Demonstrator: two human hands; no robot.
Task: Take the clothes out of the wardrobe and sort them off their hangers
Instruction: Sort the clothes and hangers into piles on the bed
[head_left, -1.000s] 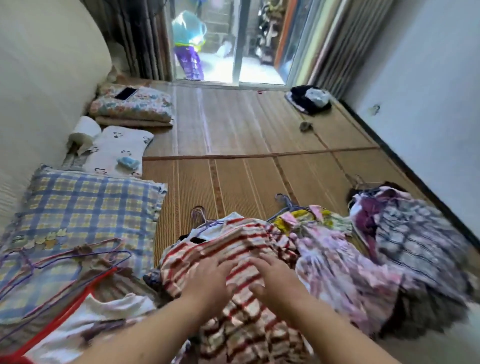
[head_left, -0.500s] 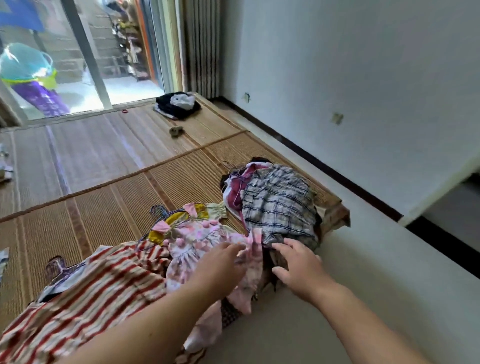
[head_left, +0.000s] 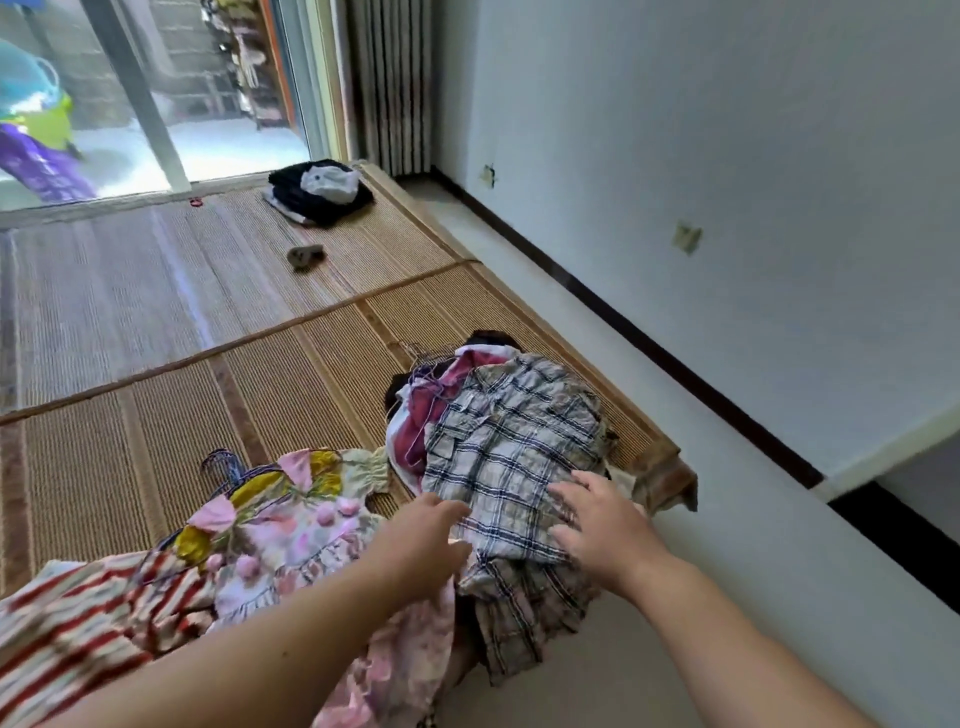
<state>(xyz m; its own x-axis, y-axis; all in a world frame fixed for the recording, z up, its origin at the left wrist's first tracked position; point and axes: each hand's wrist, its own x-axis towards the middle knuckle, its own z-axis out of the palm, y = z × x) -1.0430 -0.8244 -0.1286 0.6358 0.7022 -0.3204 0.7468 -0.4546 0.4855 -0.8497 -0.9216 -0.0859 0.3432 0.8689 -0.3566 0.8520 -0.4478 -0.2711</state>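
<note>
Hands are seen at lower centre of frame. Right hand (head_left: 597, 525) is laid on the plaid shirt (head_left: 509, 441), fingers spread and uncurled, no cloth clasped. Left hand (head_left: 423, 540) is extended to the shirt's left edge, fingers straight, likewise unclenched. Plaid shirt is heaped at centre right on the woven mat (head_left: 156, 415), just beside the pink floral dress (head_left: 291, 535). Striped garment (head_left: 67, 623) is noted at lower left.

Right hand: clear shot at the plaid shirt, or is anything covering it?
Probably yes. The plaid shirt tops its pile, nothing over it, and the right hand is at its near edge with fingers spread. The left hand is at the shirt's left edge, not blocking.
</note>
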